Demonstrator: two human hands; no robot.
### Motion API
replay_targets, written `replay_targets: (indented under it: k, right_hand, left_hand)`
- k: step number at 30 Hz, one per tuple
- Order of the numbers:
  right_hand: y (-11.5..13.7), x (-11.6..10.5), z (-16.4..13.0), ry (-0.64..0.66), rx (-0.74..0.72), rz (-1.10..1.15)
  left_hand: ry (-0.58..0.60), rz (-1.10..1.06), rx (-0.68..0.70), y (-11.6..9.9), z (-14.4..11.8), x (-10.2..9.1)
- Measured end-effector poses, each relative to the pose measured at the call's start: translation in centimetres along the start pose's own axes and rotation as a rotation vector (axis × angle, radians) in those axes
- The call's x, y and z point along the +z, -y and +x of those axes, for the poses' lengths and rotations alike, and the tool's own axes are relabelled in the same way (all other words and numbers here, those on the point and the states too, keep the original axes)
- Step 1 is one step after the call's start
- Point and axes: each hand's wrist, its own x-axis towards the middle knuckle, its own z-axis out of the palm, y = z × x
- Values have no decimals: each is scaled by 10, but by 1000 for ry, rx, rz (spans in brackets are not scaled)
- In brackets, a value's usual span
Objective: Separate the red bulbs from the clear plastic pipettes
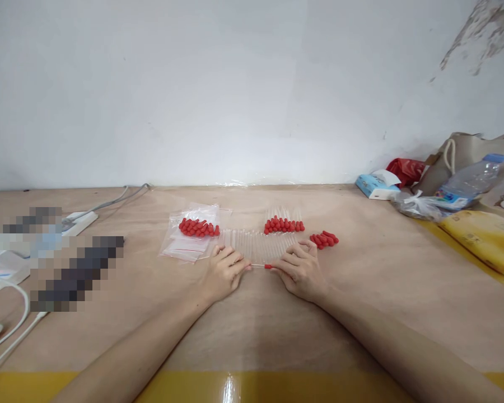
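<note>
My left hand (224, 272) is closed in a pinch on a thin clear dropper tube (258, 266). Facing it, my right hand (301, 272) pinches a small red rubber bulb (268, 266) at the tube's right end. Whether the tube sits inside the bulb is too small to tell. Just beyond both hands lies a row of bare clear tubes (256, 246), side by side. Several droppers with red bulbs (283, 225) lie behind that row. Loose red bulbs (324, 240) are heaped beyond my right hand, and more red bulbs (197, 227) rest on clear zip bags (185, 248) at the left.
A power strip (79, 223) and white cables (27, 305) occupy the left side, near a blurred-out dark object (84, 274). At the right are a tissue pack (377, 184), a plastic bottle (472, 179), a yellow package (483, 240) and bags. A wall (235, 95) bounds the table behind.
</note>
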Motion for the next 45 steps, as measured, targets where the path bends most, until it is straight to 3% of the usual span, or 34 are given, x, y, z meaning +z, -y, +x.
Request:
replay_targets:
  k: [3,8,12,17,21,27,31,40,45]
  right_hand:
    - [-11,-4,-5,-27,26,-8]
    - [-37,-7,-13,-194,247,80]
    - [-46,-5,-8,-304,345,255]
    - [-76,-19,-6,-357,602,181]
    - [-93,-30,-11,-263,678,35]
    - [-78,-25,-12,-18,404,-242]
    - [-74,-20,-11,62,344,-346]
    - [-70,-23,-10,166,474,-291]
    - [-77,-30,17,241,735,-248]
  left_hand:
    - [-27,5,-33,12,-9,-3]
    - [-148,-66,-238,38,-24,-1]
    - [-156,-128,-276,37,-15,10]
    - [-177,-101,-293,32,-4,18]
    - [-130,-81,-259,31,-3,19]
    - [-81,-110,-190,27,-3,17]
    - [-31,-125,-192,26,-1,14]
    - [-13,-74,-199,27,-1,10]
    - [-9,-78,-206,27,-1,9]
